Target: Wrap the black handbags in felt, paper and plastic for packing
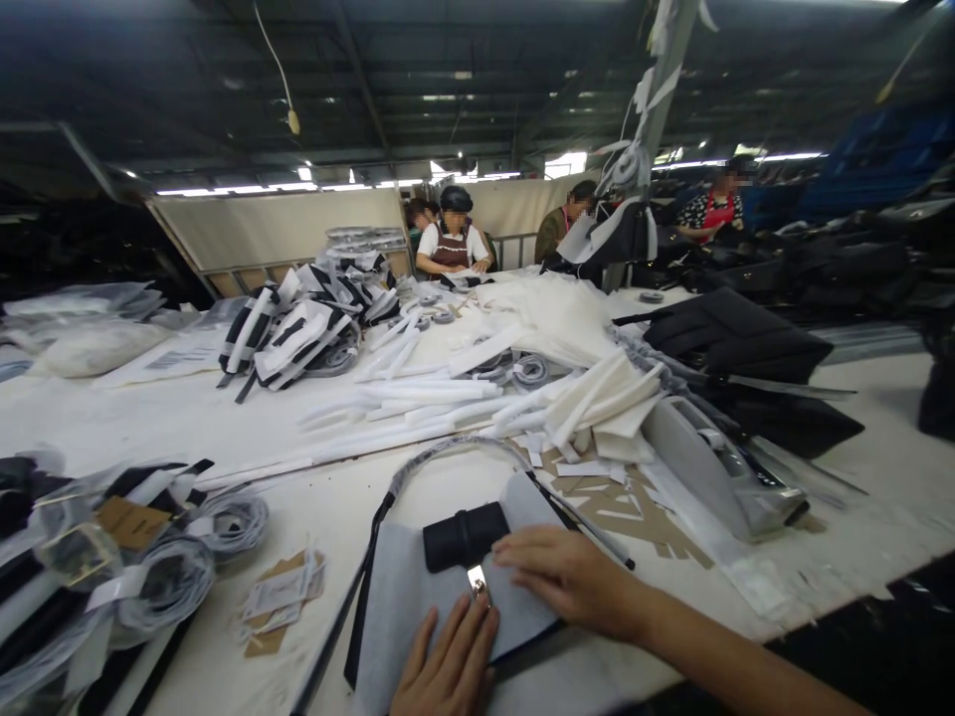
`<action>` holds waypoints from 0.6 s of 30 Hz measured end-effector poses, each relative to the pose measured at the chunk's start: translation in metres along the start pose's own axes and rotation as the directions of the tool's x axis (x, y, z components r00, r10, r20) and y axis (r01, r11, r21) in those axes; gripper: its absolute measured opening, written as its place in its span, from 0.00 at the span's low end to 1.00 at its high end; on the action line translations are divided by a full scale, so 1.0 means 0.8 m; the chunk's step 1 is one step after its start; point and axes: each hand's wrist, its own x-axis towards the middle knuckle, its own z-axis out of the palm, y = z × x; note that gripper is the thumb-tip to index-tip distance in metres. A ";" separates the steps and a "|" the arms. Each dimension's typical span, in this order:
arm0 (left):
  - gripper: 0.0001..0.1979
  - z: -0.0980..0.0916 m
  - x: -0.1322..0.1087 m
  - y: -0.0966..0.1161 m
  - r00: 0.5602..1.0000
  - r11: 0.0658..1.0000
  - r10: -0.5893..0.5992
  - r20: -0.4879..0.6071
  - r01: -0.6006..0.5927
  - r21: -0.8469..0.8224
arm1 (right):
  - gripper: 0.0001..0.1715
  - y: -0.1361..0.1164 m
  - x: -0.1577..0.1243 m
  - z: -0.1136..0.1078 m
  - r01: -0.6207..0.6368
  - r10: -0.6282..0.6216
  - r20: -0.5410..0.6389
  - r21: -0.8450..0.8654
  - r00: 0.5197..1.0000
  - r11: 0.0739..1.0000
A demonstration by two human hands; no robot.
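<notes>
A grey fabric panel lies on the white worktable right in front of me, with a thin dark cord looping above it. A black rubber mallet head rests on the panel, and a small shiny metal fitting sits just below it. My left hand lies flat on the panel, fingers stretched toward the fitting. My right hand reaches in from the right, fingers flat on the panel next to the mallet head and fitting.
White strips and folded white pieces cover the table's middle. Striped bag parts are piled at the back left, black fabric at the right, bagged coils at the near left. A grey tool lies right. People sit at the far end.
</notes>
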 end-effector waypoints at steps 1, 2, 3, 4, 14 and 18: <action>0.19 -0.001 0.001 -0.001 1.000 1.000 -0.003 -0.002 0.002 -0.008 | 0.16 0.016 0.005 -0.021 -0.020 0.014 -0.058 -0.098 0.998 0.995; 0.19 -0.001 0.001 -0.002 1.000 1.000 -0.003 -0.004 0.003 -0.016 | 0.18 0.037 0.010 -0.043 -0.040 0.015 -0.101 -0.249 0.995 0.968; 0.19 -0.001 0.002 -0.003 1.000 1.000 -0.005 -0.010 0.005 -0.021 | 0.21 0.060 0.015 -0.067 -0.108 0.061 -0.120 -0.443 0.991 0.890; 0.19 -0.001 0.002 -0.004 1.000 1.000 -0.010 -0.022 0.010 -0.022 | 0.25 0.086 0.020 -0.090 -0.194 0.130 -0.147 -0.620 0.981 0.760; 0.19 -0.029 0.023 0.003 0.995 0.993 -0.099 0.003 0.099 -0.067 | 0.18 0.188 0.041 -0.210 -0.178 0.153 -0.111 -0.810 0.982 0.558; 0.18 -0.044 0.033 0.012 0.977 0.969 -0.206 0.045 0.210 -0.126 | 0.16 0.105 0.047 -0.203 -0.197 -0.043 -0.261 -0.816 0.964 0.543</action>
